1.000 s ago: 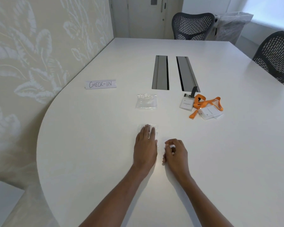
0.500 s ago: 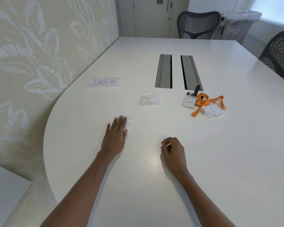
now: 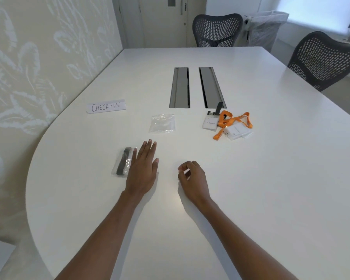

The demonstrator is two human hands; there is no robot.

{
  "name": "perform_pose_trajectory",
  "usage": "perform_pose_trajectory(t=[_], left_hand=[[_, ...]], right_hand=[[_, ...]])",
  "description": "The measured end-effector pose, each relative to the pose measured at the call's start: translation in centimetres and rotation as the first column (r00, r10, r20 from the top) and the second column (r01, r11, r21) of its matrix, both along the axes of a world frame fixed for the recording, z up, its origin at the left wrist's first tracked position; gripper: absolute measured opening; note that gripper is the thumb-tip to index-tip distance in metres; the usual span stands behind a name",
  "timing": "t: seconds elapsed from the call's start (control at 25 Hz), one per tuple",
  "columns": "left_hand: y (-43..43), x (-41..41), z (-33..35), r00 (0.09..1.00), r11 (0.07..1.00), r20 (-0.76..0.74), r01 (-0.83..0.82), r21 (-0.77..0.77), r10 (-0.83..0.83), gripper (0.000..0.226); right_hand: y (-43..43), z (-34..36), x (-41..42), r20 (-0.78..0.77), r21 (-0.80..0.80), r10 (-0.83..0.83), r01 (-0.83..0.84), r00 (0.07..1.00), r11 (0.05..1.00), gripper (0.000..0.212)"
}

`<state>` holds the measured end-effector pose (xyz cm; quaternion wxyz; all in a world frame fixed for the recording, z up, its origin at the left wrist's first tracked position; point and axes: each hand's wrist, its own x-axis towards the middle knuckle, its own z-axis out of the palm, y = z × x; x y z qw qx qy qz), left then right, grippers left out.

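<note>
A clear pouch (image 3: 122,161) with a dark strap inside lies on the near left part of a white table (image 3: 261,178), tilted slightly, its right edge just under the little-finger side of a person's left hand (image 3: 142,168). That hand rests palm down and flat, fingers straight and close together and pointing away from the body, thumb out to the right, forearm running back toward the camera. The right hand (image 3: 192,178) sits near it on the tabletop, apart from the pouch, its fingers curled in toward the thumb with nothing visible between them. Beyond the left hand lies a second clear bag (image 3: 162,123). Farther left is a paper label (image 3: 106,106) reading "CHECK-IN". To the right, well apart from both hands, an orange lanyard (image 3: 233,120) tangles with white badges (image 3: 210,123) at the near end of two grey cable slots (image 3: 179,87). Two mesh chairs (image 3: 217,30) stand at the far side.
</note>
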<state>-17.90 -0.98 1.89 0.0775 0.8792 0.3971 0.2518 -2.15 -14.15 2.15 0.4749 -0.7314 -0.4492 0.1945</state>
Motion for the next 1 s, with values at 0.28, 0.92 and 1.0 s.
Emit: perform_pose_trajectory(t=[0.28, 0.92, 1.0], left_hand=[[-2.9, 9.2, -0.2, 0.993, 0.988, 0.039, 0.115, -0.102, -0.112, 0.054], [-5.0, 19.5, -2.6, 0.988, 0.989, -0.128, 0.066, -0.131, -0.083, 0.055], [-5.0, 19.6, -2.6, 0.989, 0.989, -0.126, 0.062, -0.136, -0.08, 0.055]], right_hand=[[0.7, 0.3, 6.0, 0.129, 0.001, -0.076, 0.076, 0.989, 0.997, 0.012], [5.3, 1.5, 24.1, 0.663, -0.282, -0.017, 0.271, 0.748, 0.92, 0.073], [6.6, 2.3, 26.1, 0.729, -0.39, 0.135, 0.246, 0.671, 0.887, 0.086]])
